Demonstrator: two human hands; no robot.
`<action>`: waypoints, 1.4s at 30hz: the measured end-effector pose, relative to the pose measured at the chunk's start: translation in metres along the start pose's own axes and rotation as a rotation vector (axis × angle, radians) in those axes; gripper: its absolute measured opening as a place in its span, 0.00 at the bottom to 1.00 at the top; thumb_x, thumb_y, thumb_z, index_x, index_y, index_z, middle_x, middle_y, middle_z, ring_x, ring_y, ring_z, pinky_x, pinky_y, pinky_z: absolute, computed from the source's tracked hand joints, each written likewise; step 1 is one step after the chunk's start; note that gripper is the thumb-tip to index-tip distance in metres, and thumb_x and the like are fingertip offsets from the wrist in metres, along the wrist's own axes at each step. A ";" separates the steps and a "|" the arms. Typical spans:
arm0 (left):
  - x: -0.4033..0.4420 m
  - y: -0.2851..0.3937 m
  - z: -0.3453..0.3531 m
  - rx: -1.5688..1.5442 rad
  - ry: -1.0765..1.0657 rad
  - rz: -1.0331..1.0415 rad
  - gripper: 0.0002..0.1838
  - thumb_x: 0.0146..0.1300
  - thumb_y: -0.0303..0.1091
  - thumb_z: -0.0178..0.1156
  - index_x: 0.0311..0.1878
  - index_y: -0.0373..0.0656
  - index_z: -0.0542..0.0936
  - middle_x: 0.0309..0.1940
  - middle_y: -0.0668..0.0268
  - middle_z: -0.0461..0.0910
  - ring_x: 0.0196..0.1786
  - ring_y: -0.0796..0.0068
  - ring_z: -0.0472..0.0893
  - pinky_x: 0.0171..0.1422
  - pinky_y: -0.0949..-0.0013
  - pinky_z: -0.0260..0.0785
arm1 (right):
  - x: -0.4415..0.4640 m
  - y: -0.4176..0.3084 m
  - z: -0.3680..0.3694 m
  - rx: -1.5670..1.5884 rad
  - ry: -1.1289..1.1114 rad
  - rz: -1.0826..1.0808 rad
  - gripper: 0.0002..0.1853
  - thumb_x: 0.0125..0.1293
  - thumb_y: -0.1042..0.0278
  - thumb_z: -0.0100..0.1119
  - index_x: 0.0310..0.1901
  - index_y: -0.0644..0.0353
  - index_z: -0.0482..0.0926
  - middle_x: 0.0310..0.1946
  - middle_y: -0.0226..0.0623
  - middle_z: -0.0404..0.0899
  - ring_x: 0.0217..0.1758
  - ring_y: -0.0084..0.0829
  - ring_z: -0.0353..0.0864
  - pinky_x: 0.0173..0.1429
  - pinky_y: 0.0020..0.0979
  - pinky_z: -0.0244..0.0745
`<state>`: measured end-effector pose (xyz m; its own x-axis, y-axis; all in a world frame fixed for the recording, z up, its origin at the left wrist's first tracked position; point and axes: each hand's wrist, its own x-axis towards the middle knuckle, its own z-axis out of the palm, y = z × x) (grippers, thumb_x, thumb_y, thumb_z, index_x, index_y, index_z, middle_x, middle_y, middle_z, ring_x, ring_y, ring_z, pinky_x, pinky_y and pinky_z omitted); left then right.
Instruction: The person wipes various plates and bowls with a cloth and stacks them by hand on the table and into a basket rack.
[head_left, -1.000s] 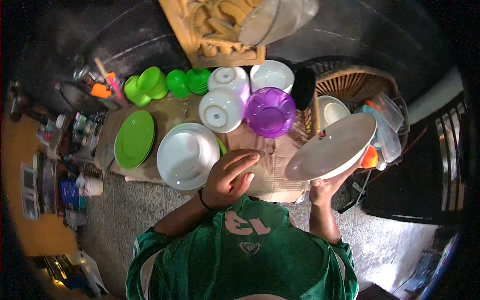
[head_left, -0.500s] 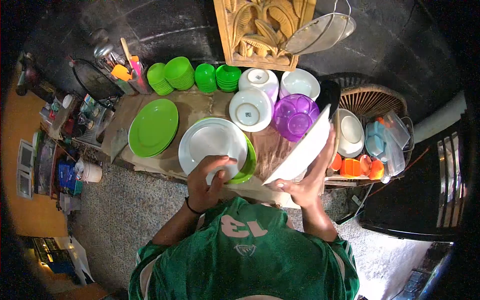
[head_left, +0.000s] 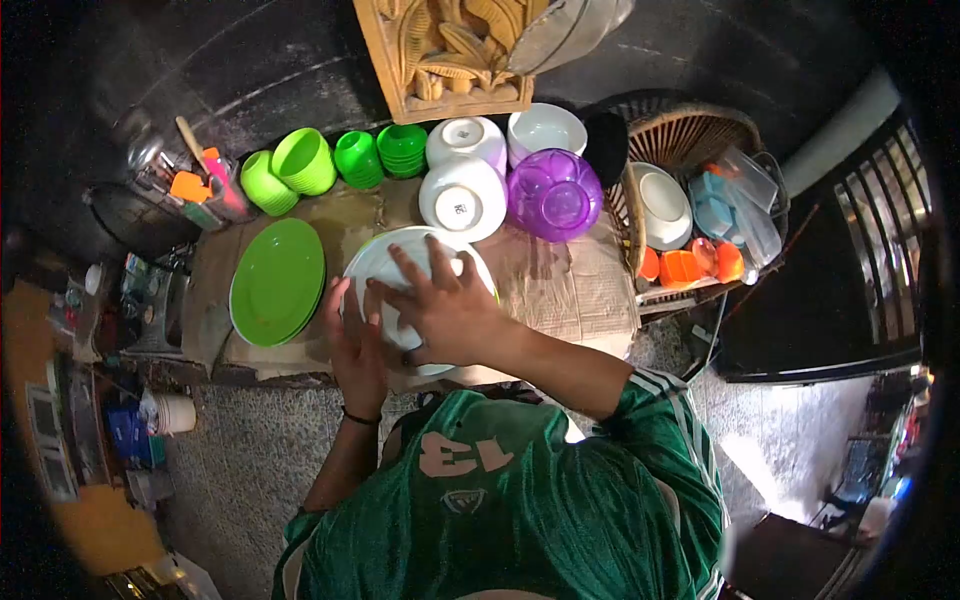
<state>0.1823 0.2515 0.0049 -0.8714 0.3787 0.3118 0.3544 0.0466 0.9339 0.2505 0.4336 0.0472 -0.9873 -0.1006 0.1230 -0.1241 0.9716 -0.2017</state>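
A white plate (head_left: 440, 369) lies on the cardboard-covered table in the middle, with a sliver of green rim showing at its edge. My right hand (head_left: 445, 308) is spread over it, palm down, fingers apart. At the plate's left edge is my left hand (head_left: 358, 350), its fingers stretched upward and apart. Left of both hands are stacked green plates (head_left: 278, 280). Just beyond the white plate stand an upturned white bowl (head_left: 463, 200) and a purple bowl (head_left: 556, 196).
Green bowls (head_left: 305, 162) and cups line the back, beside a utensil holder (head_left: 228, 200). A wicker basket (head_left: 700, 128) on the right holds a white dish and orange and blue containers. Carved wood (head_left: 455, 60) is at the wall.
The white dish that my right hand held tilted at the right has been set down onto the plates in the middle. My right hand has moved left and opened over it.
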 end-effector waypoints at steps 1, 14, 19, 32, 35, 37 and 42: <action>0.000 -0.004 0.000 -0.005 -0.013 0.000 0.32 0.79 0.37 0.61 0.80 0.36 0.65 0.83 0.48 0.60 0.86 0.53 0.58 0.89 0.52 0.49 | 0.002 -0.001 0.002 -0.001 0.000 0.013 0.54 0.54 0.36 0.77 0.83 0.34 0.67 0.89 0.51 0.47 0.87 0.74 0.47 0.76 0.79 0.58; 0.010 0.011 0.012 0.381 -0.048 0.280 0.30 0.69 0.31 0.61 0.74 0.40 0.71 0.83 0.42 0.60 0.84 0.40 0.61 0.88 0.38 0.45 | -0.091 0.075 -0.028 0.227 0.773 0.277 0.15 0.63 0.62 0.77 0.49 0.57 0.90 0.47 0.40 0.90 0.53 0.43 0.86 0.59 0.46 0.79; 0.032 0.043 0.062 0.066 -0.211 0.572 0.20 0.65 0.22 0.59 0.61 0.34 0.80 0.68 0.44 0.78 0.71 0.43 0.76 0.78 0.43 0.66 | -0.181 0.192 -0.028 0.187 0.954 0.992 0.16 0.77 0.53 0.65 0.50 0.59 0.88 0.37 0.44 0.91 0.41 0.47 0.91 0.47 0.43 0.83; 0.122 0.053 0.475 -0.284 -0.981 0.157 0.14 0.78 0.34 0.64 0.60 0.38 0.82 0.51 0.64 0.87 0.58 0.74 0.85 0.67 0.65 0.74 | -0.260 0.372 -0.038 0.016 0.303 1.413 0.25 0.78 0.38 0.55 0.57 0.52 0.84 0.49 0.56 0.90 0.54 0.61 0.90 0.56 0.58 0.84; 0.132 0.021 0.534 -0.106 -0.833 -0.037 0.15 0.76 0.38 0.65 0.55 0.36 0.84 0.47 0.63 0.88 0.53 0.74 0.85 0.60 0.66 0.74 | -0.257 0.376 -0.046 0.003 0.173 1.385 0.26 0.78 0.38 0.56 0.58 0.54 0.83 0.50 0.56 0.90 0.56 0.59 0.90 0.57 0.58 0.84; 0.136 0.020 0.554 -0.047 -0.686 -0.168 0.16 0.74 0.41 0.64 0.47 0.35 0.86 0.42 0.62 0.88 0.48 0.74 0.83 0.55 0.66 0.73 | -0.259 0.383 -0.048 -0.004 0.121 1.362 0.28 0.78 0.37 0.56 0.59 0.54 0.82 0.51 0.56 0.90 0.56 0.58 0.91 0.57 0.57 0.85; 0.143 0.001 0.579 -0.014 -0.589 -0.334 0.16 0.72 0.42 0.62 0.42 0.36 0.87 0.32 0.61 0.86 0.38 0.70 0.83 0.46 0.59 0.73 | -0.256 0.392 -0.051 -0.027 0.059 1.409 0.30 0.76 0.36 0.58 0.62 0.55 0.81 0.52 0.52 0.91 0.56 0.54 0.91 0.58 0.53 0.85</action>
<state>0.2548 0.8411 -0.0505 -0.6013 0.7870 -0.1380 0.0898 0.2382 0.9670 0.4596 0.8511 -0.0138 -0.2750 0.9535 -0.1232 0.9526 0.2528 -0.1694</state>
